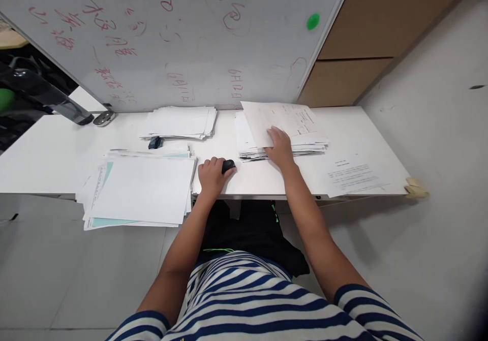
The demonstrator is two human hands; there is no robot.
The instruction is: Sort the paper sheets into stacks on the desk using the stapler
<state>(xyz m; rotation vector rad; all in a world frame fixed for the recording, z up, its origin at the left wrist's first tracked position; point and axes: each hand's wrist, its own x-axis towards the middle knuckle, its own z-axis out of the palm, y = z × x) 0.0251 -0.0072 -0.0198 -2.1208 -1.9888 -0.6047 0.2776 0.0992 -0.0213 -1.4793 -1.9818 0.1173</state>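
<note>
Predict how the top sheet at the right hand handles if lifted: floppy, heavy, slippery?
The top sheet is probably floppy and light, since it looks paper-thin. It may slide over the paper stack, as it lies askew there with no visible clip.

The head camera looks forward and down over a desk (345, 127). A whiteboard (206, 46) stands at twelve o'clock, a striped shirt (259, 300) close at six.
</note>
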